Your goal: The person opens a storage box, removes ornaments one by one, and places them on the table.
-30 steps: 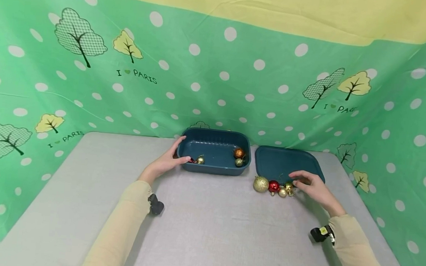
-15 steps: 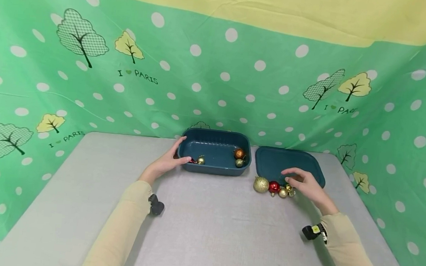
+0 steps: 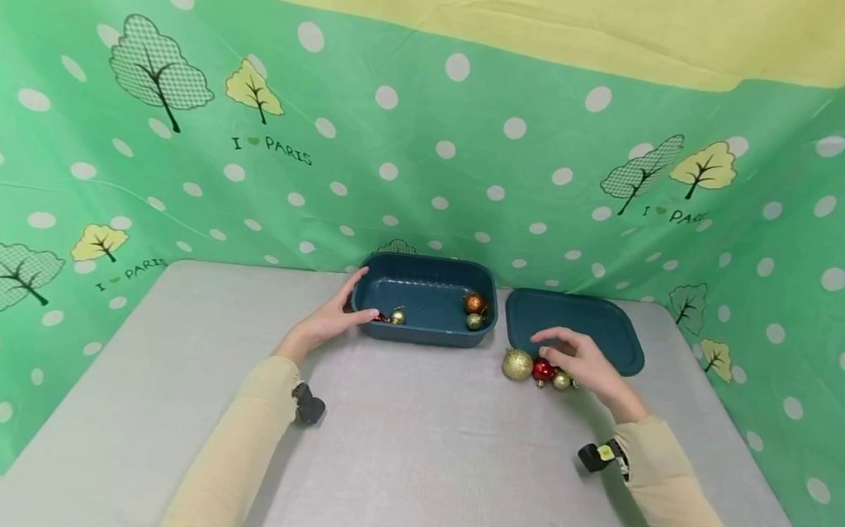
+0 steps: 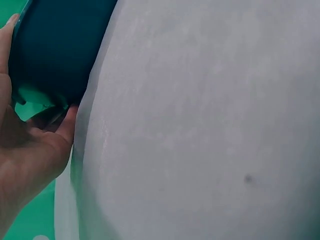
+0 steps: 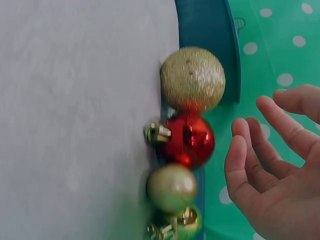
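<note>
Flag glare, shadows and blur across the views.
Head: soft shadow beside the right sleeve, table fairly evenly lit. Left wrist: box dark, little detail. Right wrist: shiny reflections on the red ball, small gold ball slightly blurred.

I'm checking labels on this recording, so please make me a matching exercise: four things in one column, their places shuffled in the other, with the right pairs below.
Things
1. orange ball
2. large gold ball
3. lid
4. left hand

Places
A. lying flat, to the right of the box
B. at the left end of the box
C. inside the box, near its right end
D. outside the box, just left of the shiny red ball

Right pairs: 1-C, 2-D, 3-A, 4-B
</note>
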The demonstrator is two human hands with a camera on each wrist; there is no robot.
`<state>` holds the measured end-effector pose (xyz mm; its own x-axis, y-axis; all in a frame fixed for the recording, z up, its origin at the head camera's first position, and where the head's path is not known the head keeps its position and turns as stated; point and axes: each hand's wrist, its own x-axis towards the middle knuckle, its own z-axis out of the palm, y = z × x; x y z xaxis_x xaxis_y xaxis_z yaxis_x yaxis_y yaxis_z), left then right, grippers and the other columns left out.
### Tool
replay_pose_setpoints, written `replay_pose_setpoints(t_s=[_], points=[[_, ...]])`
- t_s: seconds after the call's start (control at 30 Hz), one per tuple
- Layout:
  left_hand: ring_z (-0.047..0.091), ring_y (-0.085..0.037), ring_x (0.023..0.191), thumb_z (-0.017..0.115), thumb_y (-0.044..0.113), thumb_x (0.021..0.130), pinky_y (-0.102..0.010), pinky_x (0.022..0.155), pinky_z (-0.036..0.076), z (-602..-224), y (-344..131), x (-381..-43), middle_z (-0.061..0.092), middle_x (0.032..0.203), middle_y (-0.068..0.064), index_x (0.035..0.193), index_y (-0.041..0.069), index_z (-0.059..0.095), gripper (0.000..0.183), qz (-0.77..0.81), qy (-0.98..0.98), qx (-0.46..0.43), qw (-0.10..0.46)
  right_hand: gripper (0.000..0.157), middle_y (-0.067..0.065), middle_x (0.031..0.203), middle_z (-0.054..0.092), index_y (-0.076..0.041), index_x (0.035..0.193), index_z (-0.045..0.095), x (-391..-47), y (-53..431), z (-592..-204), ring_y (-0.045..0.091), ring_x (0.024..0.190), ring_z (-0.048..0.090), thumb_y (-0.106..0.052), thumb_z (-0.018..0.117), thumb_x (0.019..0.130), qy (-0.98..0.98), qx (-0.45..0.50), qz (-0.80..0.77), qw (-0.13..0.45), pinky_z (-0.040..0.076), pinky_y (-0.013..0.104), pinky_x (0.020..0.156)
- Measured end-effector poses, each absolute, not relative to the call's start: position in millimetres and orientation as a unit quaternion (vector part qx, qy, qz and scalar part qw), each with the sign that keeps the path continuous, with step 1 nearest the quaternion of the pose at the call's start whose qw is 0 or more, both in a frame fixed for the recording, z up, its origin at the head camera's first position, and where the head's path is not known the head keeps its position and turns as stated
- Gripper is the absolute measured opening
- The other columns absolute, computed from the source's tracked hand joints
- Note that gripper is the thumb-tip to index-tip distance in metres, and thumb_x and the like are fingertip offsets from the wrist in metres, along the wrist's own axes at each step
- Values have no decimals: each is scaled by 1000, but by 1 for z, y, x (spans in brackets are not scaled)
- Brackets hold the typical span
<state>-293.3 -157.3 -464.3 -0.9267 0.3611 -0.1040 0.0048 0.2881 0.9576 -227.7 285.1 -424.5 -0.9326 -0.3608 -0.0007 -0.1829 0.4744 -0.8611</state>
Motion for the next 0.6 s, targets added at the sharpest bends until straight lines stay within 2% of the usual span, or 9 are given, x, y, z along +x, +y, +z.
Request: replay_pose_setpoints(t_s=[0.07,0.17,0.27,0.43,0.6], points=[[-5,-36,144,68,29,92,-60,110,11,-472,-159,-298,-10,160,-9,157,32,4,91,585,789,117,148,30,26,125,56,5,124,58,-228,281,-425,37,103,59,-10,57,98,854,-160,-485,95,50,38,80],[-2,-36,144,69,33,91,-59,110,13,-474,-160,-299,-7,161,-7,156,35,5,92,578,795,120,140,30,24,123,58,5,123,59,-229,274,-427,35,102,61,-11,57,98,855,-163,-483,98,50,38,78],[1,-37,144,69,34,91,-58,110,15,-472,-161,-300,-5,161,-9,157,32,5,93,561,807,127,134,29,24,121,59,5,122,60,-230,269,-428,31,97,62,-10,57,97,854,-166,-483,99,50,36,75],[7,-39,143,70,29,91,-58,109,18,-464,-160,-299,-1,160,-14,157,21,4,94,529,827,143,124,29,25,121,59,5,122,60,-231,262,-428,26,96,62,-10,58,97,850,-169,-489,99,50,38,79],[4,-41,143,69,23,91,-60,109,16,-459,-160,-298,-4,160,-18,157,18,0,96,523,829,150,128,29,28,120,57,6,122,59,-231,259,-426,25,95,60,-9,57,97,846,-166,-497,102,50,39,81]])
